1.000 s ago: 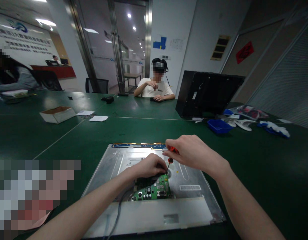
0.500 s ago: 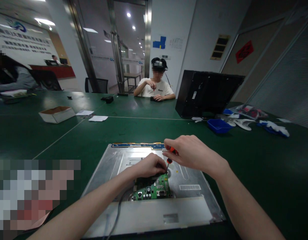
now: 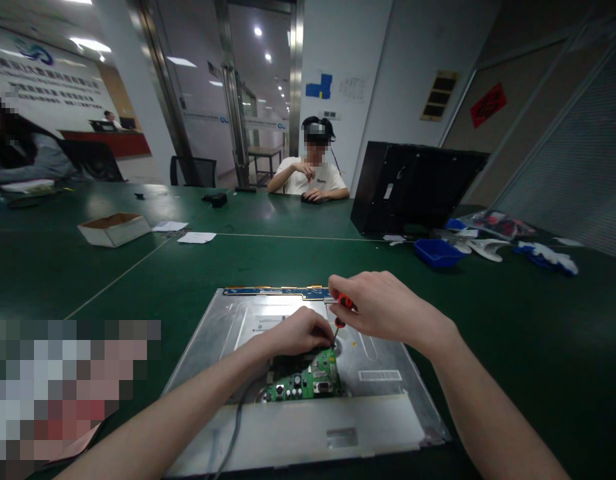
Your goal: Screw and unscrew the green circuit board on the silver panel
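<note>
My right hand (image 3: 385,303) is closed round the red and black handle of a screwdriver (image 3: 344,301). Its thin shaft points down to the upper right corner of a green circuit board (image 3: 308,385). Close by the screwdriver's tip, my left hand (image 3: 302,331) has its fingers pinched together; what they hold, if anything, is hidden. The board lies on the silver metal back of a display panel (image 3: 223,333), and my left hand covers its upper left part. A narrow blue circuit strip (image 3: 273,291) runs along the panel's far edge.
A grey cable (image 3: 237,427) crosses the panel's near left. Beyond stand a black monitor housing (image 3: 413,187), a blue tray (image 3: 438,253), gloves (image 3: 548,257) and an open cardboard box (image 3: 115,230). Across the green table (image 3: 268,257) a person (image 3: 315,173) works with a screwdriver.
The screwdriver handle has turned slightly in my right hand, whose fingers shifted a little. My left hand and the board stay in place.
</note>
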The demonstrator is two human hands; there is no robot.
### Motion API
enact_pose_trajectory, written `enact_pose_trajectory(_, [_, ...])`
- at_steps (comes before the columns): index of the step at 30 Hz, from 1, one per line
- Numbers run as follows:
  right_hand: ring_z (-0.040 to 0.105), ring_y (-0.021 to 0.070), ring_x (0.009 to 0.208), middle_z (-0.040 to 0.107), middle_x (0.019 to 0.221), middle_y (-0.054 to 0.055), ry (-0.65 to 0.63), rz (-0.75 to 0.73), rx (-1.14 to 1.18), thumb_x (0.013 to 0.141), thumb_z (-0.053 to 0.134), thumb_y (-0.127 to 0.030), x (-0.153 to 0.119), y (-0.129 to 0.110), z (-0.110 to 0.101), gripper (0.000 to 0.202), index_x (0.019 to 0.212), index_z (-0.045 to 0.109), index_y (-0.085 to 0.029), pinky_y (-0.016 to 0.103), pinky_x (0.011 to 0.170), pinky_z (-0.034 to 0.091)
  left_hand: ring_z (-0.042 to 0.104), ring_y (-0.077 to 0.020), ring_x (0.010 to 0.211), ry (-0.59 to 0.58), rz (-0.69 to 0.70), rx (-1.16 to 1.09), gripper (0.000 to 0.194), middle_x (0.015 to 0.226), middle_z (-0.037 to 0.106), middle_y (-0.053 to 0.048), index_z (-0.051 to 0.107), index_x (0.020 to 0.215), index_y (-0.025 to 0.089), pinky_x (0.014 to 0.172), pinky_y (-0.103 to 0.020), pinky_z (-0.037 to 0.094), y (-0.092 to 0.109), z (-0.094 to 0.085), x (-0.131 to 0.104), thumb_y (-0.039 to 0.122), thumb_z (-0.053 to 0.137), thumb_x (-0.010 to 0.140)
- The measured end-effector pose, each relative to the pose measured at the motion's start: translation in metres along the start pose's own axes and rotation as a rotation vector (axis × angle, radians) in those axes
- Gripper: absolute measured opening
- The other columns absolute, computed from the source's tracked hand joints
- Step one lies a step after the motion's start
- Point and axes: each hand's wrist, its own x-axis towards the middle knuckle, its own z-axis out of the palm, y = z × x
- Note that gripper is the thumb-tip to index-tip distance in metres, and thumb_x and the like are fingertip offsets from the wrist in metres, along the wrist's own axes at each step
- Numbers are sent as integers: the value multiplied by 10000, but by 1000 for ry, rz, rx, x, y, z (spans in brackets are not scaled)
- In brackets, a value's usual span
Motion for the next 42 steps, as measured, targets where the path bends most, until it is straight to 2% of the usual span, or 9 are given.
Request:
enact_pose_trajectory(5, [588,160,669,668,811,-2,3,-42,72,817,584,-314,-4,0,-2,164,940,522,-227,270,526,275,655,-161,742,-3,5,-25,198,823,740,-21,746,885,138,715,-225,465,-3,1,0,27,657,747])
enact_pose_trajectory(11, [600,180,647,660,721,17,-22,39,-22,904,496,-495,1,-2,-4,272,869,577,-237,273,506,248,639,-155,741,1,13,32,148,797,727,-17,746,849,151,723,-225,459,0,-1,0,63,662,764])
enact_pose_trajectory(15, [600,177,639,656,717,14,-32,32,-33,926,467,-373,1,-2,-4,179,872,561,-230,280,505,239,640,-156,723,13,-5,8,140,773,726,-23,748,834,139,700,-219,460,2,-1,0,57,666,757])
enact_pose_trajectory(17, [603,170,667,667,780,13,-20,-5,8,879,519,-304,-1,-2,-4,90,914,534,-222,278,516,256,642,-154,716,4,-8,-12,160,773,729,-13,747,850,143,695,-218,461,1,0,0,50,655,758])
enact_pose_trajectory(19, [603,165,684,672,826,9,-10,-43,55,831,561,-277,-3,-1,-4,136,944,513,-219,274,528,273,644,-155,728,-2,-8,-22,180,801,735,-11,745,870,145,701,-220,462,-1,1,0,44,651,754])
enact_pose_trajectory(26, [593,180,634,654,706,10,-19,19,-30,907,488,-462,0,0,-2,232,895,557,-241,273,512,228,639,-157,727,-4,20,32,172,794,726,-23,747,850,138,711,-224,458,-2,0,0,35,655,747])
enact_pose_trajectory(33, [596,163,682,668,811,9,-25,-39,71,838,561,-312,-3,-2,-3,147,944,517,-219,274,534,268,643,-158,720,-2,-10,-17,182,785,731,-14,745,863,135,694,-218,461,-3,1,0,32,656,742])
enact_pose_trajectory(39, [590,174,643,658,729,9,-21,-10,7,891,520,-425,0,-1,-3,190,904,545,-237,274,511,243,645,-157,729,-3,3,-20,179,793,730,-17,747,863,144,707,-220,466,-4,1,0,43,649,752])
enact_pose_trajectory(42, [584,166,632,653,715,8,-23,0,-13,904,504,-383,0,0,-1,154,888,548,-236,272,508,236,632,-147,708,-10,-3,-11,161,752,717,-5,747,837,154,686,-209,462,0,0,0,55,646,761])
